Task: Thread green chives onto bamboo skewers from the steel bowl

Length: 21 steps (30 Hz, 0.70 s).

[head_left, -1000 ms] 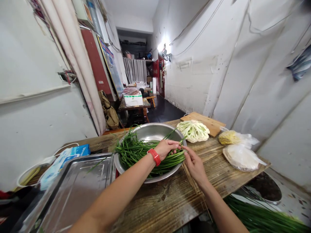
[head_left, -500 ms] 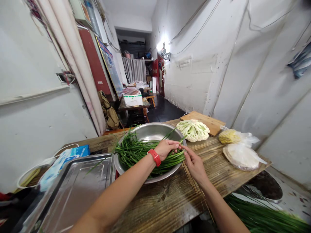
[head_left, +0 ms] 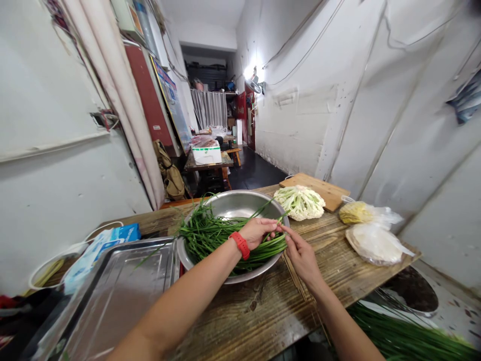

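A wide steel bowl (head_left: pixel 240 201) on the wooden table (head_left: pixel 263 306) holds a heap of long green chives (head_left: pixel 210 233). My left hand (head_left: pixel 259 229), with a red band at the wrist, lies on the chives at the bowl's right rim and pinches some stalks. My right hand (head_left: pixel 302 255) meets it from the right, fingertips on the same stalk ends. Thin bamboo skewers (head_left: pixel 296 281) lie on the table under my right hand.
A steel tray (head_left: pixel 112 296) sits left of the bowl, with a blue tissue pack (head_left: pixel 101 245) behind it. Cauliflower (head_left: pixel 299 202) rests by a cutting board (head_left: pixel 319 189). Two plastic bags (head_left: pixel 372 230) lie at the right. More chives (head_left: pixel 402 336) lie below the table's edge.
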Each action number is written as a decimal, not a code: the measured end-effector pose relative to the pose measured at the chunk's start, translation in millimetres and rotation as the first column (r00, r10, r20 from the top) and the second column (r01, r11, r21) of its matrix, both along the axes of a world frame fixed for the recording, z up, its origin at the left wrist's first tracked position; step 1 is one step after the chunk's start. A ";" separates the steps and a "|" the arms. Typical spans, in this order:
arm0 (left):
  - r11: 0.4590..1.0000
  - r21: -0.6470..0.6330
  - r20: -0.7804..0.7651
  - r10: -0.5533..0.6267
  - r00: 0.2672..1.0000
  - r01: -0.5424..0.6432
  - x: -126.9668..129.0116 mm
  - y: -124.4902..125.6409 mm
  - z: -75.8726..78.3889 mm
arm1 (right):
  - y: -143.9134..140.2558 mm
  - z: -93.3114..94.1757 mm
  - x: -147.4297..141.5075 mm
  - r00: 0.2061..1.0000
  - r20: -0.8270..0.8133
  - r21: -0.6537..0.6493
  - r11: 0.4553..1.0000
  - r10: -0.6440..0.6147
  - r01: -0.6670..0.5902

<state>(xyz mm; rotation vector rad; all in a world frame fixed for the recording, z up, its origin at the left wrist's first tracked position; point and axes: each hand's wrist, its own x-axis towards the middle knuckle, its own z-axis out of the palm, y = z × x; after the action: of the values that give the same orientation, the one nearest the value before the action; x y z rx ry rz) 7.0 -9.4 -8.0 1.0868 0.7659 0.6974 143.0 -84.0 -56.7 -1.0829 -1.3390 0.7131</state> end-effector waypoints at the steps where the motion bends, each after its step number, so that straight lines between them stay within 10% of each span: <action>1: 1.000 0.001 -0.005 0.000 1.000 0.000 0.0 -0.1 -0.1 | 0.3 -0.4 0.2 1.000 0.008 -0.001 1.000 0.000 0.000; 21: 0.999 0.039 -0.028 0.038 0.999 -0.037 1.4 -4.6 -0.6 | 2.1 -2.8 1.8 1.000 0.017 0.009 1.000 0.004 -0.004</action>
<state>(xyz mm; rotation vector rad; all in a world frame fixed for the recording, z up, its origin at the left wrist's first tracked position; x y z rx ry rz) 8.4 -14.0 -8.5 1.1217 0.8017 0.7319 144.8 -81.9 -59.5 -1.0818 -1.3579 0.7018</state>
